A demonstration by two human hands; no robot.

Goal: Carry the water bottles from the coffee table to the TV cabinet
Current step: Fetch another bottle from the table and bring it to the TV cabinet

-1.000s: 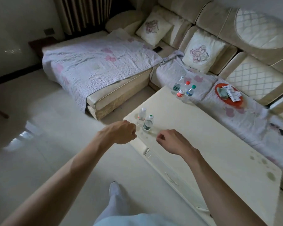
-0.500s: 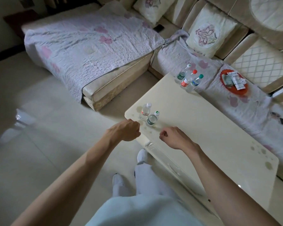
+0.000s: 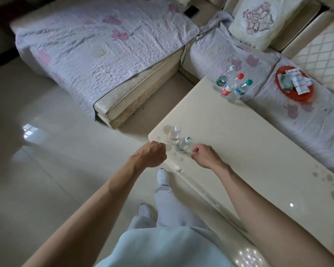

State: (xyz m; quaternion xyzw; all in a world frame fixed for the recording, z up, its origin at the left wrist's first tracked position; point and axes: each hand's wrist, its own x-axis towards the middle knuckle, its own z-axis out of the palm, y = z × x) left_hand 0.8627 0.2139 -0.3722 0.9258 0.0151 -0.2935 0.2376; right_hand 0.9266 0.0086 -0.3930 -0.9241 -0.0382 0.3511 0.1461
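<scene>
A: Which hand is better placed for the first pickup?

B: The right hand, I'd judge. It hovers over the near-left corner of the coffee table, fingers loosely curled and holding nothing, and the green-capped bottle stands just left of its fingertips, close but not touching. The left hand sits off the table edge, curled almost into a fist and empty too; the white-capped bottle lies a little beyond it, to the right and farther.

A: How do those two stand?

B: Both upright, long axis vertical, side by side. A sideways wrap round each body should do, one per hand.

A: And the rest?

B: Three more bottles cluster at the far corner, well apart from either hand: upright, with white, red and green caps.

A: The surface?

B: Glossy cream, with faint rings near the closer pair; likely slick, so a nudged bottle could skid.

A: The room?

B: Shiny tiled floor, a quilt-covered sofa wrapping the far side, an orange tray on it. The TV cabinet isn't in view.
</scene>
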